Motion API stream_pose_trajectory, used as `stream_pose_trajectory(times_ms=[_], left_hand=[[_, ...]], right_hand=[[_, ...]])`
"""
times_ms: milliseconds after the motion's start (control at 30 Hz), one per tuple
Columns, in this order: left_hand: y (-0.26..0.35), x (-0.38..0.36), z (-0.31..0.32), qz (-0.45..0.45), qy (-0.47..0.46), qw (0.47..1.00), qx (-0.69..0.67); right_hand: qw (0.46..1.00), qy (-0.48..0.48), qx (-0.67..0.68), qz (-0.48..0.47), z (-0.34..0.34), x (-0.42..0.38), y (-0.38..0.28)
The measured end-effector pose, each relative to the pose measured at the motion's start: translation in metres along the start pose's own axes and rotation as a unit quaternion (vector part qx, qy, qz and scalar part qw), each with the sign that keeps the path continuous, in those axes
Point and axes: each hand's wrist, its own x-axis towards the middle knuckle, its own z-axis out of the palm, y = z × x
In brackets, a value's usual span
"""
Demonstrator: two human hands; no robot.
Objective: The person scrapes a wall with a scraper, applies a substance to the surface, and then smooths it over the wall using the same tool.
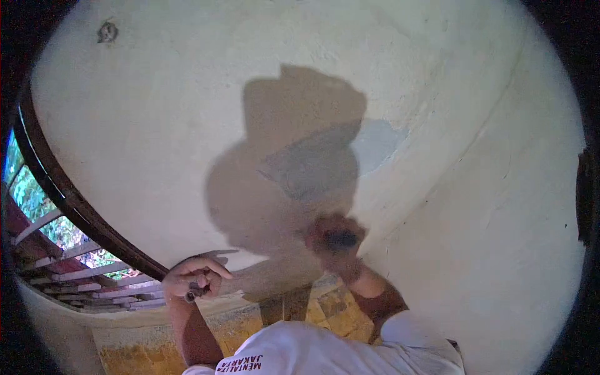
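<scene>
My left hand (199, 278) is raised near the window frame, its fingers curled round a small dark object (194, 291) whose kind I cannot make out. My right hand (334, 240) is up against the pale wall (450, 94), closed on a dark object (341, 240) that is blurred and in shadow. Above my right hand, a grey patch (381, 147) marks the wall, partly covered by the shadow of a head and upper body.
A dark curved window frame (78, 209) with slats (84, 272) stands at the left, with greenery outside. Yellowish, worn surface (137, 350) lies low behind my arms. A small hole (107, 31) shows at the upper left of the wall.
</scene>
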Motion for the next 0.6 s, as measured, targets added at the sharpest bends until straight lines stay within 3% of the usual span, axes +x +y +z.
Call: stream_pose_trajectory(times_ms=[33, 67, 167, 233, 267, 333, 367, 433, 467, 533, 600], left_hand=[[-0.001, 0.001, -0.002, 0.027, -0.007, 0.999, 0.031], [0.004, -0.004, 0.001, -0.039, 0.017, 0.999, -0.016], [0.003, -0.004, 0.001, -0.039, 0.023, 0.999, -0.002], [0.005, -0.004, 0.000, -0.045, 0.010, 0.999, -0.002], [0.005, -0.003, -0.001, -0.047, -0.001, 0.999, -0.003], [0.002, -0.002, -0.001, -0.033, -0.006, 0.999, 0.001], [0.001, -0.003, -0.002, -0.015, -0.008, 1.000, 0.007], [0.002, -0.004, 0.002, -0.034, 0.019, 0.999, -0.002], [0.002, -0.003, 0.003, -0.047, 0.050, 0.998, -0.006], [-0.009, -0.006, 0.001, -0.030, 0.071, 0.997, -0.020], [-0.009, -0.007, 0.001, -0.014, 0.090, 0.995, -0.033]], right_hand=[[0.997, -0.060, 0.040, -0.013, -0.007, -0.024, 0.014], [0.989, -0.124, 0.079, -0.023, -0.012, -0.041, 0.019], [0.987, -0.160, 0.000, 0.007, -0.015, -0.066, 0.006], [0.958, -0.233, -0.085, 0.141, -0.020, -0.070, -0.011], [0.959, -0.228, -0.086, 0.144, -0.023, -0.070, -0.018], [0.894, -0.272, -0.087, 0.346, -0.030, -0.062, -0.030], [0.894, -0.265, -0.085, 0.351, -0.034, -0.060, -0.033], [0.879, -0.370, -0.148, 0.260, -0.044, -0.055, -0.039], [0.883, -0.359, -0.143, 0.264, -0.050, -0.054, -0.042], [0.922, -0.318, -0.175, 0.137, -0.065, -0.054, -0.051], [0.965, -0.083, 0.013, 0.246, -0.070, -0.049, -0.096]])
